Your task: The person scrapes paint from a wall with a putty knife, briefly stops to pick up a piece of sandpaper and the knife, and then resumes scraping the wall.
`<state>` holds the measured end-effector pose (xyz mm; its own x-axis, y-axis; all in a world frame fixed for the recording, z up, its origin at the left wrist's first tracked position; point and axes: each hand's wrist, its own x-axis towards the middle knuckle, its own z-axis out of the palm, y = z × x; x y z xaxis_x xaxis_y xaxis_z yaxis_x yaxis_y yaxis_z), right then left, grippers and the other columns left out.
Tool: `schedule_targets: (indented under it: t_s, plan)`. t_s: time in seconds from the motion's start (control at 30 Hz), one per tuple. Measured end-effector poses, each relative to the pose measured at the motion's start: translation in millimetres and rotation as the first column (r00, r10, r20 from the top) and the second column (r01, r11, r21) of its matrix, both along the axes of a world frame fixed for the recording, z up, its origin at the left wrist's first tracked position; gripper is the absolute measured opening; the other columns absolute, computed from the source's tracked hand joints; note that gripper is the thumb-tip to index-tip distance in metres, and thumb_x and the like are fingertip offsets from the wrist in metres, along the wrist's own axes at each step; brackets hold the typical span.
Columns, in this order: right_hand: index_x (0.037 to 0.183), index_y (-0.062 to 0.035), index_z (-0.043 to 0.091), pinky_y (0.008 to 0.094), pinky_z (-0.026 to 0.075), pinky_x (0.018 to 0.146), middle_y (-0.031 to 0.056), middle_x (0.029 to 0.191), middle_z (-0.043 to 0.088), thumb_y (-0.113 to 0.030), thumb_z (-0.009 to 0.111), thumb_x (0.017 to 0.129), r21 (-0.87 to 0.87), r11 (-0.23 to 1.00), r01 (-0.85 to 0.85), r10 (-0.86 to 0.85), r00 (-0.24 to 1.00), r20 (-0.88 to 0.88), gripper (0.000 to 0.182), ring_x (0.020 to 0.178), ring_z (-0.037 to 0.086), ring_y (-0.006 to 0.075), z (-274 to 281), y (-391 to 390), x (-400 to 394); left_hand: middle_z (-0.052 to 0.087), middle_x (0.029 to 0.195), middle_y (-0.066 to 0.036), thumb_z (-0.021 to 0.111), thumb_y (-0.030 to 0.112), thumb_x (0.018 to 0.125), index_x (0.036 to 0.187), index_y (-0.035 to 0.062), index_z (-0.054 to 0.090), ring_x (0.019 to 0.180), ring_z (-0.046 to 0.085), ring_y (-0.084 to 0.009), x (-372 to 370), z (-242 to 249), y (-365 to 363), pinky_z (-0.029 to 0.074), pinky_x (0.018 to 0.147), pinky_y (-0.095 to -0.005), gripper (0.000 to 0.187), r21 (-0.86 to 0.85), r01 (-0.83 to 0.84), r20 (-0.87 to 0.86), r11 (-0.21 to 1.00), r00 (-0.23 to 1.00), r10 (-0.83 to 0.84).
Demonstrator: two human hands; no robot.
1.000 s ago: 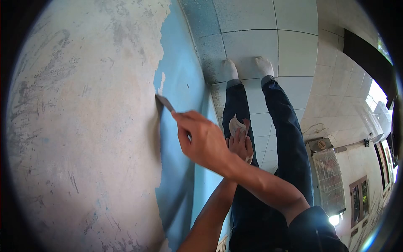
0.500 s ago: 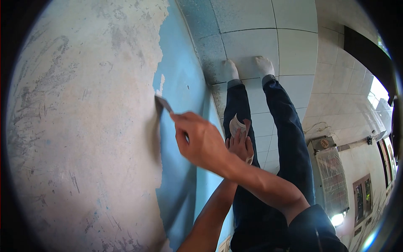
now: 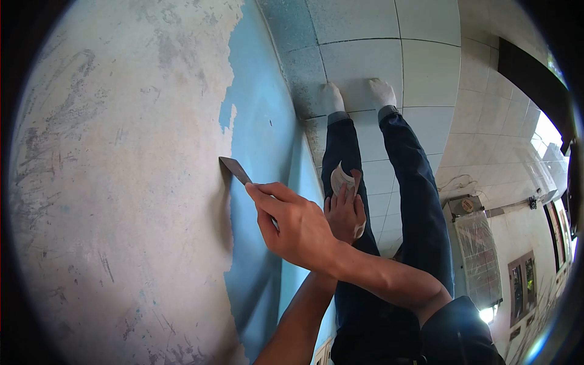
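My right hand (image 3: 298, 228) grips a scraper (image 3: 234, 169) by its handle. The flat metal blade meets the wall (image 3: 134, 182) at the ragged border between blue paint (image 3: 258, 128) and a pale bare surface. Behind and below the right forearm, my left hand (image 3: 345, 218) rests near my leg, its fingers over a curled piece of sandpaper (image 3: 340, 179) with a whitish back and a reddish-brown side. The right forearm crosses over the left one.
My bare feet (image 3: 382, 92) and dark jeans (image 3: 410, 176) are on the tiled floor (image 3: 362, 64). A boxy unit under a wire grille (image 3: 477, 246) stands at the right, by a pale wall with a window (image 3: 522, 286).
My right hand and the scraper have moved down in the view along the paint edge. The bare patch by the blade now reaches further down. The left hand stays nearly in place.
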<state>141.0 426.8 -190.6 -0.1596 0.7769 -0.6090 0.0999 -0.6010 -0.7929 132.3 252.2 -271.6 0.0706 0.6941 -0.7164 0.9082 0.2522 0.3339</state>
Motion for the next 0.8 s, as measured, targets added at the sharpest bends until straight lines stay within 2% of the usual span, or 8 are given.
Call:
schedule_targets:
  t_s: [0.2, 0.4, 0.5, 0.53, 0.6, 0.63, 0.7, 0.8]
  plan:
    - [0.121, 0.0001, 0.067, 0.0451, 0.058, 0.072, 0.0163, 0.108, 0.071, -0.005, 0.06, 0.088, -0.025, 0.999, 0.036, -0.034, 0.997, 0.064, 0.034, 0.081, 0.07, 0.0391, -49, 31, -8, 0.061, 0.136, -0.018, 0.053, 0.025, 0.098, 0.128, 0.0041, 0.065, 0.117, 0.062, -0.0366, 2, -2, -5, 0.042, 0.108, -0.0483, 0.038, 0.013, 0.01, -0.021, 1.0, 1.0, -0.01]
    - [0.12, -0.0002, 0.067, 0.046, 0.058, 0.073, 0.0171, 0.107, 0.07, -0.005, 0.059, 0.088, -0.008, 1.0, 0.026, -0.026, 1.0, 0.012, 0.034, 0.082, 0.069, 0.0393, -21, 14, 2, 0.06, 0.137, -0.019, 0.048, 0.028, 0.101, 0.131, 0.0049, 0.063, 0.122, 0.06, -0.0379, 1, -2, -1, 0.04, 0.109, -0.0491, 0.04, -0.086, 0.007, -0.018, 0.996, 1.0, -0.008]
    - [0.112, 0.0048, 0.071, 0.0384, 0.052, 0.059, 0.0175, 0.1, 0.072, 0.001, 0.062, 0.087, 0.088, 0.993, 0.074, -0.085, 0.989, 0.124, 0.026, 0.065, 0.067, 0.0315, -48, 30, -8, 0.06, 0.138, -0.019, 0.049, 0.028, 0.1, 0.132, 0.0058, 0.063, 0.121, 0.06, -0.0378, 0, -6, -8, 0.04, 0.109, -0.0493, 0.041, -0.035, 0.022, -0.011, 0.999, 1.0, -0.022]
    - [0.111, 0.0046, 0.071, 0.0386, 0.052, 0.059, 0.0175, 0.099, 0.072, 0.002, 0.061, 0.087, 0.116, 0.99, 0.084, -0.099, 0.986, 0.134, 0.026, 0.065, 0.067, 0.0317, -58, 37, -10, 0.06, 0.138, -0.019, 0.049, 0.028, 0.1, 0.132, 0.0057, 0.063, 0.121, 0.06, -0.0378, 0, -6, -11, 0.04, 0.109, -0.0492, 0.041, -0.006, 0.003, 0.003, 1.0, 1.0, -0.003]
    - [0.117, 0.0006, 0.068, 0.0437, 0.056, 0.069, 0.0164, 0.103, 0.071, -0.003, 0.059, 0.088, 0.033, 0.999, 0.039, -0.042, 0.996, 0.078, 0.031, 0.076, 0.068, 0.0367, -51, 37, -4, 0.06, 0.138, -0.018, 0.049, 0.028, 0.1, 0.132, 0.0056, 0.063, 0.12, 0.06, -0.0376, -1, -5, -15, 0.04, 0.109, -0.049, 0.041, 0.055, -0.03, 0.032, 0.998, 0.999, 0.029]
    - [0.12, -0.0013, 0.067, 0.0462, 0.057, 0.073, 0.0159, 0.105, 0.07, -0.005, 0.058, 0.088, -0.006, 1.0, 0.013, -0.013, 0.999, 0.047, 0.034, 0.082, 0.069, 0.0392, -45, 37, 0, 0.06, 0.139, -0.018, 0.049, 0.028, 0.1, 0.131, 0.0052, 0.063, 0.12, 0.06, -0.0378, -1, -6, -11, 0.04, 0.109, -0.0494, 0.041, 0.008, -0.017, 0.017, 1.0, 1.0, 0.017]
    - [0.119, -0.0012, 0.068, 0.0458, 0.057, 0.072, 0.0144, 0.105, 0.071, -0.003, 0.06, 0.086, 0.024, 0.999, 0.042, -0.043, 0.999, 0.033, 0.034, 0.08, 0.069, 0.0378, -27, 24, 1, 0.059, 0.14, -0.018, 0.048, 0.029, 0.101, 0.13, 0.0044, 0.063, 0.121, 0.06, -0.0383, 0, -6, -7, 0.039, 0.109, -0.0502, 0.041, -0.093, 0.0, -0.011, 0.996, 1.0, -0.001]
    - [0.119, -0.0016, 0.069, 0.0449, 0.058, 0.071, 0.0136, 0.106, 0.071, -0.003, 0.062, 0.086, 0.009, 1.0, 0.012, -0.013, 0.999, 0.04, 0.033, 0.079, 0.07, 0.0357, -24, 23, 2, 0.058, 0.141, -0.018, 0.048, 0.03, 0.101, 0.129, 0.0036, 0.064, 0.122, 0.059, -0.0391, 0, -4, -5, 0.039, 0.11, -0.0519, 0.041, -0.104, -0.014, 0.009, 0.994, 1.0, 0.015]
